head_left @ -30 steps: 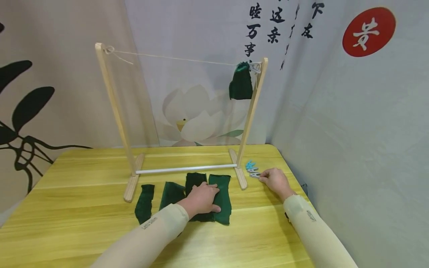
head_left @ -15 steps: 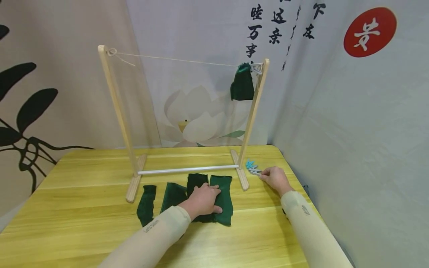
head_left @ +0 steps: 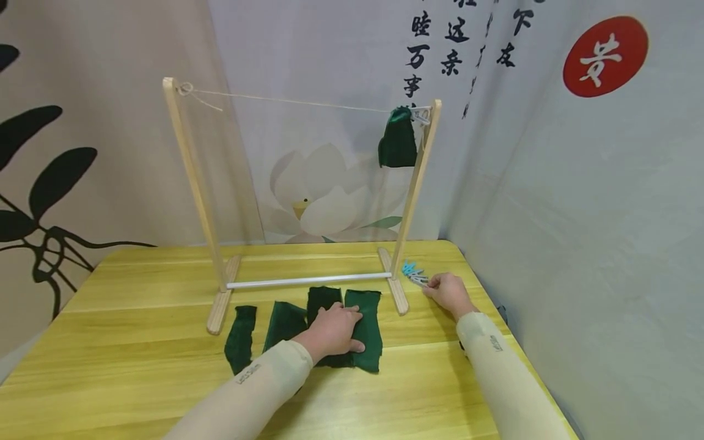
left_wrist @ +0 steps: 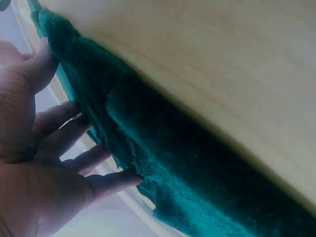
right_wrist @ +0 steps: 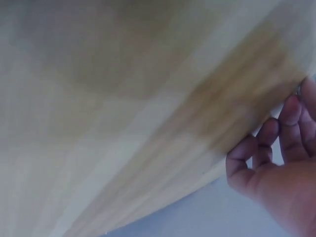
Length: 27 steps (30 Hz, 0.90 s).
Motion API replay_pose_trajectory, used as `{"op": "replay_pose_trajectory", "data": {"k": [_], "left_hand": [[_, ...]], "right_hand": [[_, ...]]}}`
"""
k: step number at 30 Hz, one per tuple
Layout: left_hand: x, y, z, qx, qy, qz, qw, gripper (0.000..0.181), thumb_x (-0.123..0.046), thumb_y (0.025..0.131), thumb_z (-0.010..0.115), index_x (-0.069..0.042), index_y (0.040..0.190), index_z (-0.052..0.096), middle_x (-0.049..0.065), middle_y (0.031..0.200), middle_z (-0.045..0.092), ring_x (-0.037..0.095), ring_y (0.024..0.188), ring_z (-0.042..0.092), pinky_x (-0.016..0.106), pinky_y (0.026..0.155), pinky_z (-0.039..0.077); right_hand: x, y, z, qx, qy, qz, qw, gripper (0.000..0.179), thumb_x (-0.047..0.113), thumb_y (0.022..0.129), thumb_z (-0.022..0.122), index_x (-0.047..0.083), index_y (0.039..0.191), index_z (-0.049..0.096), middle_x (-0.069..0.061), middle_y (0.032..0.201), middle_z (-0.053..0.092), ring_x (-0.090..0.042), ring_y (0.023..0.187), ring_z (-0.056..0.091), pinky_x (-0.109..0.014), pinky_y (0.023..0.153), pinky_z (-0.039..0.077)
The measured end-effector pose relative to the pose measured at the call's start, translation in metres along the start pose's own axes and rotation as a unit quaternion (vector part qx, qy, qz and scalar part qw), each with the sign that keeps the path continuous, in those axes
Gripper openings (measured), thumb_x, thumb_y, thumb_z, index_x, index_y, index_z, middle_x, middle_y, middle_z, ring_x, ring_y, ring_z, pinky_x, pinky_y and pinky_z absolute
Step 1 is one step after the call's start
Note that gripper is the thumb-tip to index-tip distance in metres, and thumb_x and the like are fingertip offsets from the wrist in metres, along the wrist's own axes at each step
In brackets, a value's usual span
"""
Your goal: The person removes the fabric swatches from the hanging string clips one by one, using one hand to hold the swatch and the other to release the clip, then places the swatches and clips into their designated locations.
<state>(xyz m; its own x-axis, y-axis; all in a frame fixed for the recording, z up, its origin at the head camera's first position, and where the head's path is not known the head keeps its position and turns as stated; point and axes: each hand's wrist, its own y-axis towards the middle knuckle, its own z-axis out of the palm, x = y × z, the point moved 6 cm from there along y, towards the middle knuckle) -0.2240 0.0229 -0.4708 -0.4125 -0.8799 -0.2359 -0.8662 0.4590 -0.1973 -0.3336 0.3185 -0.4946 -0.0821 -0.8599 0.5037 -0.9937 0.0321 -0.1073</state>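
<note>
My left hand [head_left: 332,330] lies with spread fingers on two green cloth pieces, the darker one [head_left: 323,296] under the palm and a brighter one [head_left: 367,330] under the fingertips and thumb. In the left wrist view, the straight fingers touch the edge of the green cloth [left_wrist: 143,118]. At the table's right side, my right hand [head_left: 450,293] has its fingers curled and pinches the near end of a grey clothespin [head_left: 419,280]. Blue clothespins [head_left: 409,267] lie just behind it. The right wrist view shows my right hand [right_wrist: 281,163] low against the tabletop.
A wooden frame [head_left: 189,165] with a string line [head_left: 291,101] stands at the back. A green cloth [head_left: 398,139] hangs at the line's right end, beside white clothespins [head_left: 422,116]. More green cloths [head_left: 240,336] lie on the left of the wooden table [head_left: 137,342]. A curtain borders the right side.
The grey clothespins have turned and drawn together at my right fingertips, and the right hand has shifted slightly left and back. My left hand stays on the cloths.
</note>
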Motion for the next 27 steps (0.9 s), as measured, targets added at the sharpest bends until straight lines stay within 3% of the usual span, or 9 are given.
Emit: {"op": "replay_pose_trajectory", "data": {"k": [9, 20, 27], "left_hand": [[-0.0015, 0.0011, 0.0004, 0.001, -0.003, 0.000, 1.0000, 0.074, -0.055, 0.092, 0.080, -0.016, 0.153, 0.061, 0.002, 0.165, 0.052, 0.040, 0.152, 0.046, 0.071, 0.118, 0.042], [0.0024, -0.0005, 0.0023, -0.005, -0.012, 0.000, 0.9999, 0.074, -0.053, 0.091, 0.082, -0.015, 0.151, 0.063, 0.003, 0.163, 0.055, 0.041, 0.151, 0.048, 0.072, 0.117, 0.042], [0.0010, 0.0014, 0.0035, -0.006, -0.017, 0.002, 0.9998, 0.074, -0.053, 0.091, 0.082, -0.014, 0.151, 0.062, 0.004, 0.164, 0.054, 0.042, 0.150, 0.048, 0.072, 0.117, 0.042]], "right_hand": [[-0.0048, -0.0071, -0.0024, 0.045, 0.018, -0.012, 0.9988, 0.037, 0.025, 0.098, 0.081, 0.000, 0.123, 0.072, -0.013, 0.105, 0.070, -0.024, 0.093, 0.060, -0.039, 0.085, 0.052], [-0.0023, -0.0071, 0.0063, 0.038, 0.017, -0.023, 0.9989, 0.039, 0.022, 0.100, 0.078, -0.001, 0.130, 0.069, -0.011, 0.100, 0.068, -0.022, 0.088, 0.059, -0.038, 0.082, 0.051], [-0.0033, -0.0107, 0.0047, 0.036, 0.019, -0.003, 0.9992, 0.039, 0.022, 0.101, 0.077, 0.000, 0.132, 0.068, -0.012, 0.104, 0.069, -0.023, 0.091, 0.061, -0.041, 0.086, 0.053]]}}
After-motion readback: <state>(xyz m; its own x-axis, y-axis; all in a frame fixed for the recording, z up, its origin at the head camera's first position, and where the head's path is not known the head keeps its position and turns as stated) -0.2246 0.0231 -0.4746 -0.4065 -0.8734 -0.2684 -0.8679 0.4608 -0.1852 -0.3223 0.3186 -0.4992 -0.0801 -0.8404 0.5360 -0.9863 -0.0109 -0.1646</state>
